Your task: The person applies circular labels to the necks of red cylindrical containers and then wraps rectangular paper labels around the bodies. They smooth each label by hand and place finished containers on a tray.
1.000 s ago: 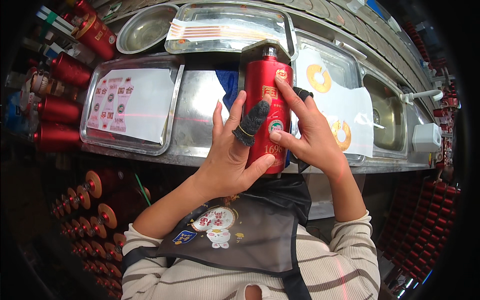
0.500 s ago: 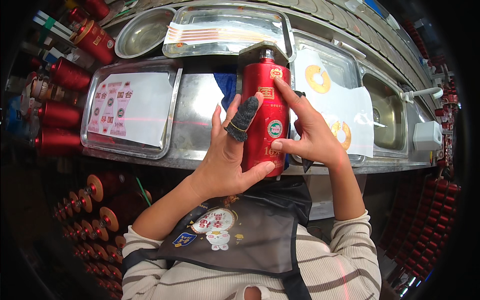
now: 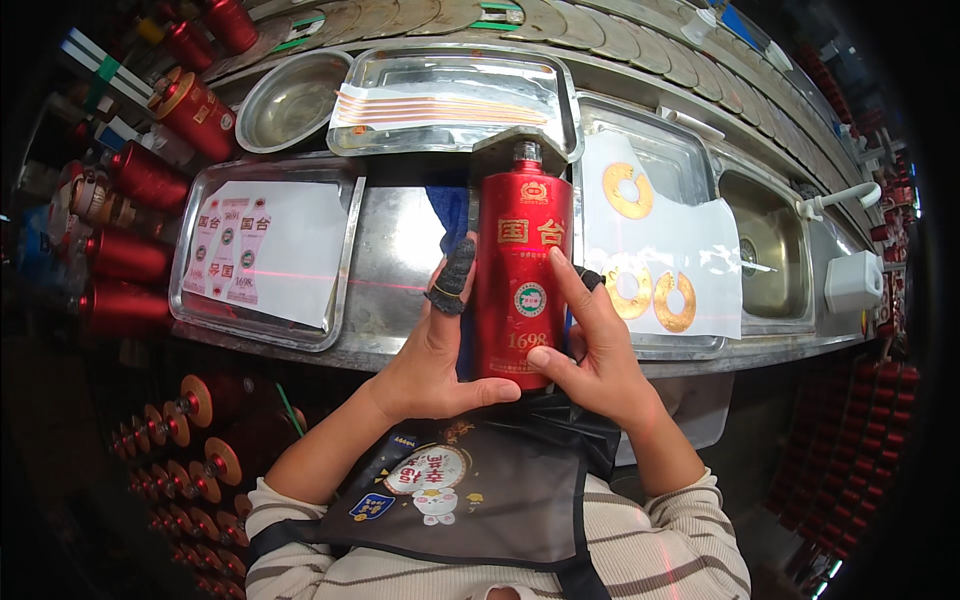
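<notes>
A red bottle (image 3: 493, 285) with gold lettering and a round green-and-white emblem lies front up before me, its capless-looking neck (image 3: 527, 154) at a grey metal rest (image 3: 490, 150). My left hand (image 3: 425, 365) grips its lower left side, thumb across the bottom front. A dark cloth finger cot (image 3: 456, 276) covers one of that hand's fingers, held by a band. My right hand (image 3: 602, 365) holds the right side, with thumb and index finger pressed on the front. Another dark cot (image 3: 588, 279) shows on a right finger. Part of a blue cloth (image 3: 449, 215) lies beside the bottle.
Left stands a metal tray (image 3: 345, 300) with a sheet of red-and-white labels (image 3: 228, 250). Behind are a metal bowl (image 3: 290, 105) and a tray of copper-coloured strips (image 3: 440, 108). Gold rings (image 3: 675, 302) lie on a backing sheet at right, near a sink (image 3: 765, 270). Red bottles (image 3: 135, 300) crowd the left.
My left fingers have gone from over the bottle's front to its left side. My right index finger has slid down from near the top emblem. The bottle now sits slightly lower in view.
</notes>
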{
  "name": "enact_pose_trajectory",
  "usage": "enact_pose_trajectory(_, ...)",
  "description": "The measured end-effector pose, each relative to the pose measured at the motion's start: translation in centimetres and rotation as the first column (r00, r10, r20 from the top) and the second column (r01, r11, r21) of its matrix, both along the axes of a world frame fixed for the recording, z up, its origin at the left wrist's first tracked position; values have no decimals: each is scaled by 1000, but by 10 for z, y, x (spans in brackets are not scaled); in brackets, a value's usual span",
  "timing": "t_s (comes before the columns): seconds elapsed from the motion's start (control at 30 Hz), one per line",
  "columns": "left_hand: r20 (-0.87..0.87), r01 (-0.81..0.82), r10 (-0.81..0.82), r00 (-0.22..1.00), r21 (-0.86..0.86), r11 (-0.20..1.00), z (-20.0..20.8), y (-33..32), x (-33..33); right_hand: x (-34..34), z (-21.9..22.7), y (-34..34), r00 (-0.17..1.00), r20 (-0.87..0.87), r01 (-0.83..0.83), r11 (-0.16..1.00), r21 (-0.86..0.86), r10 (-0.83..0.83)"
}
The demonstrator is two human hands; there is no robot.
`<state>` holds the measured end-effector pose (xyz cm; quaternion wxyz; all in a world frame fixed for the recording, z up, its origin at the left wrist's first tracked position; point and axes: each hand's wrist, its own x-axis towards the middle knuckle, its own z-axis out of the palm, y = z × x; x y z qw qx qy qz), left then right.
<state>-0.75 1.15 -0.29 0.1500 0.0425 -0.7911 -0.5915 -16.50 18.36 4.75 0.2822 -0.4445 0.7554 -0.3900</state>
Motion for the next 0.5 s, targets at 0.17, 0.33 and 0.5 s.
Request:
enact_pose_trajectory(0.17,-13,-78,77,997,-277,958,8,2,-7,-1,-2,-2,997,-64,-42,995,-86,36)
enact_pose_trajectory(0.33,-57,-102,87,995,-362,927,13,6,-4,-1,6,-1,994,-72,-84,996,-38,81)
enact_pose_trajectory(0.5,-90,-118,92,992,-349,930,18,4,-7,-5,8,-3,996,-78,-41,995,-88,35)
